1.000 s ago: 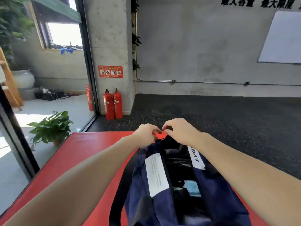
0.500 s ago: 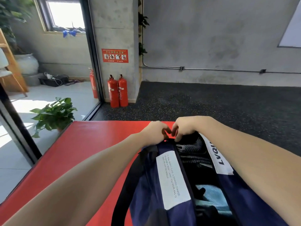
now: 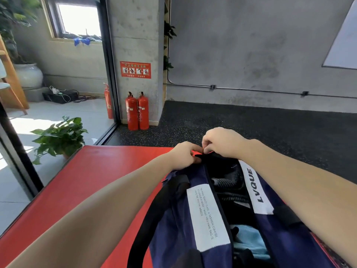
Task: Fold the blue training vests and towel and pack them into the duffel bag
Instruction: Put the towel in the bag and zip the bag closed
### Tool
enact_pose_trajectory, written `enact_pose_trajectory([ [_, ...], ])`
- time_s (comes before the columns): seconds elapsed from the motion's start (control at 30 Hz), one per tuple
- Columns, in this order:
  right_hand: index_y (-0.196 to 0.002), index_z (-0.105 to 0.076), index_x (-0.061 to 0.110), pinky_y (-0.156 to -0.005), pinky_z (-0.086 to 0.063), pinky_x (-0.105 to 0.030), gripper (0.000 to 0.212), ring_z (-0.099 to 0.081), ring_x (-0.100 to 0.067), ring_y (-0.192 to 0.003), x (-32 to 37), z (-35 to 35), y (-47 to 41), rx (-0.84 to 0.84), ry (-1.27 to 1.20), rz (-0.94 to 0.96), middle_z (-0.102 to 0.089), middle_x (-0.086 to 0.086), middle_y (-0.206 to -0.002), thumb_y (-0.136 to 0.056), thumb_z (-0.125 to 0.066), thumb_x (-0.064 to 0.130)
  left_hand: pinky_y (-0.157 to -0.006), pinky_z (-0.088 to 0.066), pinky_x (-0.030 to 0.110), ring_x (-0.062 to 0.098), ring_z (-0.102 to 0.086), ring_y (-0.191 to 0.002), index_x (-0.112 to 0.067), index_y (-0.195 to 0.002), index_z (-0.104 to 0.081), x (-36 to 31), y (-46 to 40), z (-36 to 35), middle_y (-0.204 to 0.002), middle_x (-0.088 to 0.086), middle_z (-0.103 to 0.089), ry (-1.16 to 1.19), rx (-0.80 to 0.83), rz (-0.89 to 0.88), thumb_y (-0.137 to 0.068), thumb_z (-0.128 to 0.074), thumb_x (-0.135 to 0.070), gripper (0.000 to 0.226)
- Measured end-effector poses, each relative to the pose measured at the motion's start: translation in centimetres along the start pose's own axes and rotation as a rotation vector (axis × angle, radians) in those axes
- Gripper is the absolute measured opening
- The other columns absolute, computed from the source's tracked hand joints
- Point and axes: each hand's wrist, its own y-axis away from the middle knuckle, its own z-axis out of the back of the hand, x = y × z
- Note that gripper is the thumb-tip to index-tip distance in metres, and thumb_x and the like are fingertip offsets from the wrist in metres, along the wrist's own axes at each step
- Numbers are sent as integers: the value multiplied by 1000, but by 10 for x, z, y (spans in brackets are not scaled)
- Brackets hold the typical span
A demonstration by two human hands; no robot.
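Duffel bag (image 3: 173,225), navy, lying open on the red surface (image 3: 81,190); light blue cloth (image 3: 249,242) shows inside. At its far end the left hand (image 3: 185,155) pinches the black edge of the opening while the right hand (image 3: 222,144), fingers curled, pinches what is probably the zipper pull, hidden from view. To close well, hold the end taut and draw the pull straight along. Against half a second earlier, the hands remain at that end, the view slightly shifted.
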Motion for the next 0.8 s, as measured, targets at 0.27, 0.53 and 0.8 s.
enact_pose_trajectory([
  [0.27,-92,-69,28,-83,-51,-42,9,-58,-16,-102,-2,-8,15,-104,-31,-9,-63,9,-101,-93,-65,36,-83,-34,23,19,-58,-105,-20,-117,-73,-7,-6,-1,-113,2,-66,-86,-53,-80,-91,-71,-19,27],
  [0.53,-87,-68,31,-81,-45,-35,10,-55,-11,-100,1,-1,46,-139,-110,36,-61,13,-97,-93,-64,37,-92,-34,19,15,-54,-108,-20,-105,-78,25,-2,-3,-102,-3,-57,-125,-166,-72,-95,-64,-15,17],
  [0.8,-76,-65,40,-81,-49,-35,14,-57,0,-88,-3,1,104,-224,-302,-25,-62,18,-90,-89,-68,40,-95,-39,18,5,-58,-103,-17,-101,-79,5,14,7,-96,-11,-65,-61,-147,-107,-91,-67,-5,20],
])
